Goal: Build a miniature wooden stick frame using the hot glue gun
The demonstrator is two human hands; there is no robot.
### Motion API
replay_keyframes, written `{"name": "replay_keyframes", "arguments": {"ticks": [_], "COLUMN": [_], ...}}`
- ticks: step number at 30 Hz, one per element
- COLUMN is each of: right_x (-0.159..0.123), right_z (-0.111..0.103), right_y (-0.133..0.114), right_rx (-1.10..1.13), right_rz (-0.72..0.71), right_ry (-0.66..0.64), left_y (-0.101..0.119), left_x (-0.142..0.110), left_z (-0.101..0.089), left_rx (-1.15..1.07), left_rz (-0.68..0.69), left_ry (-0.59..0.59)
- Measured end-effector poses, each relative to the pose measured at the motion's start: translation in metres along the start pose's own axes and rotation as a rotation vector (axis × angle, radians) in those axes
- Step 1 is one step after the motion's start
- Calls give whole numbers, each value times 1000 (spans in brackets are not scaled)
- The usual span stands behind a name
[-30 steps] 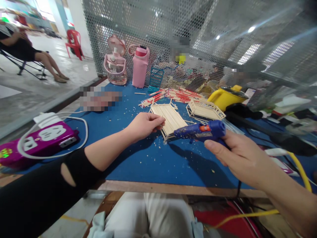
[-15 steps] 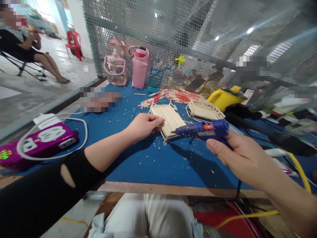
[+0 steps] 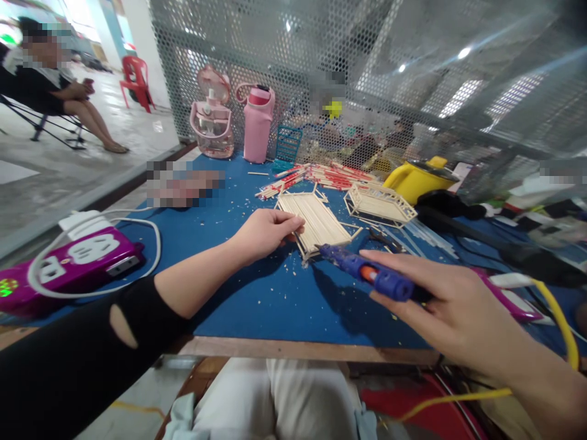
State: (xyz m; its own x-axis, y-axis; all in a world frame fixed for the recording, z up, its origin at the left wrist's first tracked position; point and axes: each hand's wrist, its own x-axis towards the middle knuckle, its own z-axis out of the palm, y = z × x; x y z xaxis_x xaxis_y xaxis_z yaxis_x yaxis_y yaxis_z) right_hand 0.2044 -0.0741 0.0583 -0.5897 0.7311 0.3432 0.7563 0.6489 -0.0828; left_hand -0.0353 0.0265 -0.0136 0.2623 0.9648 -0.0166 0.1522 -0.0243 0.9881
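Observation:
A small flat model of pale wooden sticks (image 3: 316, 217) lies on the blue tabletop, with short posts at its corners. My left hand (image 3: 266, 234) pinches its left edge between thumb and fingers; whether a separate stick is in the pinch cannot be made out. In my right hand (image 3: 431, 293) is a blue hot glue gun (image 3: 367, 271), held with fingers closed round its handle. The gun's nozzle points left at the model's near corner, touching it or very close. Beyond it stands a second stick model (image 3: 380, 205) with railed sides.
Red-marked sticks (image 3: 339, 176) lie piled behind the models. A pink bottle (image 3: 258, 125) and a clear bottle (image 3: 213, 125) stand by the mesh. Right are a yellow kettle (image 3: 419, 182), clear glue sticks (image 3: 428, 235) and pliers (image 3: 385, 238). A purple power strip (image 3: 87, 263) lies left.
My right hand has rolled the glue gun, dropping its back end lower while the nozzle stays near the same corner. My left hand keeps its place. The seated person has leaned forward.

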Motion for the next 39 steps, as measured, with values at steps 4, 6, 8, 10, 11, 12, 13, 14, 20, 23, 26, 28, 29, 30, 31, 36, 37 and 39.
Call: {"name": "replay_keyframes", "arguments": {"ticks": [4, 6, 8, 10, 11, 12, 13, 14, 20, 23, 26, 28, 29, 30, 31, 36, 37, 39], "right_x": [-7, -10, -11, -12, -12, -12, -12, -12, -10, -5, 1, 3, 4, 3, 3, -1, 0, 0], "right_z": [3, 3, 2, 1, 0, 0, 1, 2, 12, 12, 13, 15, 17, 18, 19, 20, 19, 18], "right_y": [1, 1, 0, 0, 0, 0, 1, 2, 3, 3, 8, 12, 14, 15, 17, 18, 18, 18], "right_rx": [-98, -129, -144, -128, -112, -96, -84, -75, 120, 339, 537, 622, 655, 686, 721, 850, 852, 844], "right_rz": [-165, -197, -224, -242, -241, -232, -216, -199, 69, 381, 546, 614, 643, 669, 691, 733, 737, 744], "right_ry": [-11, -40, -65, -60, -42, -20, 1, 17, -13, -23, -68, -115, -127, -125, -115, -71, -64, -31], "left_y": [0, 0, 0, 0, 0, 1, 1, 1, 1, 2, 2, 1, 1, 0, 0, 0, 0, 2], "left_x": [0, 0, 0, 0, 0, -1, -1, -1, -1, -2, -1, -1, -1, 0, 0, 0, 0, -1], "left_z": [-1, -1, -2, -1, -1, -1, -1, -1, -1, -1, -1, -1, -1, -1, -1, -1, -1, -1], "left_rx": [5, 0, 1, 7, 10, 12, 12, 11, 15, 23, 23, 22, 21, 22, 24, 26, 26, 22], "left_rz": [-1, -2, 0, -4, -7, -7, -6, -4, -1, 0, -2, 0, 3, 6, 8, 4, 2, 0], "left_ry": [-11, -11, -8, -4, -3, -5, -7, -11, -19, -18, -12, -14, -15, -15, -15, -7, -9, -12]}}
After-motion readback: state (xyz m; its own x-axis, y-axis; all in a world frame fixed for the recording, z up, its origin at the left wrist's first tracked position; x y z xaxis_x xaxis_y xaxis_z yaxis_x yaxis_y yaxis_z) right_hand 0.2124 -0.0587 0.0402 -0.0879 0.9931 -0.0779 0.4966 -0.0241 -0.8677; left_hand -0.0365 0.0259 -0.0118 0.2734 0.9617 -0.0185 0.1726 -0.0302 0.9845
